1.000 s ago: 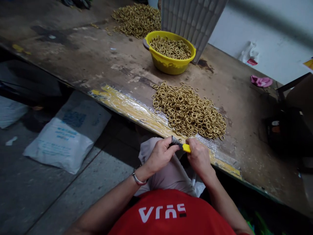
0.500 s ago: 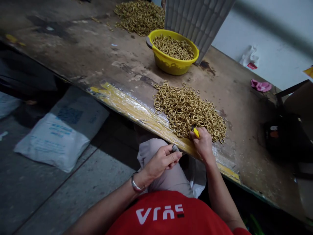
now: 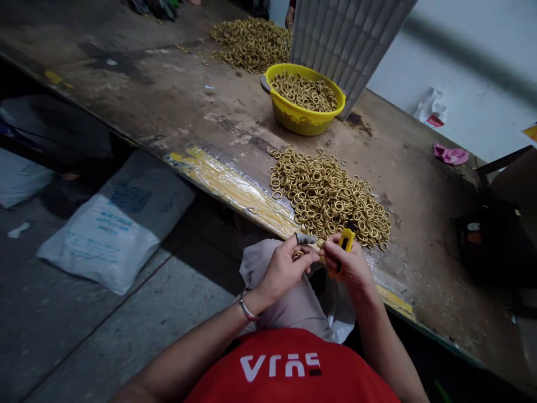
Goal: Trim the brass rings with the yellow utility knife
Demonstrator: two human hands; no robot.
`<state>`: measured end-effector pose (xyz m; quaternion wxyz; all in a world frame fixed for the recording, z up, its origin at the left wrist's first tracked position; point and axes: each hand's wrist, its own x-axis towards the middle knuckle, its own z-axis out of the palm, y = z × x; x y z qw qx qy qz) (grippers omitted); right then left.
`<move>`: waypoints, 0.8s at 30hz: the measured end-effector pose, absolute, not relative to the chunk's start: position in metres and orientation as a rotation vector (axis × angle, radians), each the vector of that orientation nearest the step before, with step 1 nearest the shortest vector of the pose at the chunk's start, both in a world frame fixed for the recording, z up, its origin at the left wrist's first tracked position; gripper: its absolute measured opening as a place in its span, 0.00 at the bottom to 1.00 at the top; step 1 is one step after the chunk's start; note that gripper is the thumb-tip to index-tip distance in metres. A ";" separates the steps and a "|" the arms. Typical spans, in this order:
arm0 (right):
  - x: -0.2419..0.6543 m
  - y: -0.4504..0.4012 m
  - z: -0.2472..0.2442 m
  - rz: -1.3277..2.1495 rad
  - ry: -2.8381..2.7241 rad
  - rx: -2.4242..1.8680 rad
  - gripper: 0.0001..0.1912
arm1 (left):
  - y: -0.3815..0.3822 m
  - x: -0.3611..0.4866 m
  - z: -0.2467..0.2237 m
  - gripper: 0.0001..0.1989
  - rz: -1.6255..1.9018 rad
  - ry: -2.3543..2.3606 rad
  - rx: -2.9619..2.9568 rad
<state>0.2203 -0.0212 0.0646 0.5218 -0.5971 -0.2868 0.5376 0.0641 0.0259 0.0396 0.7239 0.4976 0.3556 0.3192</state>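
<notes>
My left hand is curled around a gold-coloured ring, just off the table's front edge. Grey wrapping covers its index finger, which points toward my right hand. A yellow utility knife with a dark tip is gripped in my right hand. Between that hand's thumb and fingertips sits another small ring, close to the wrapped finger; whether the two touch I cannot tell. Right behind both hands lies a heap of gold rings on the table.
A yellow basin full of rings stands behind the heap, against a grey ribbed panel. Farther back is a second ring heap, with part of a person beyond. A white sack lies on the floor, left. A dark bag is at right.
My right hand has come back from the heap toward my left hand, with the knife now pointing up and a ring at its fingertips. The left index finger has stretched out. The view has shifted slightly.
</notes>
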 end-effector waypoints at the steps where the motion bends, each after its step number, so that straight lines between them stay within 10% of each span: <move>1: 0.215 -0.023 0.064 1.323 -0.626 -1.382 0.18 | 0.024 0.065 0.040 0.11 0.737 0.806 1.161; 24: 0.205 -0.060 0.077 0.321 -1.957 -2.174 0.13 | 0.018 0.055 0.041 0.12 0.576 0.702 1.066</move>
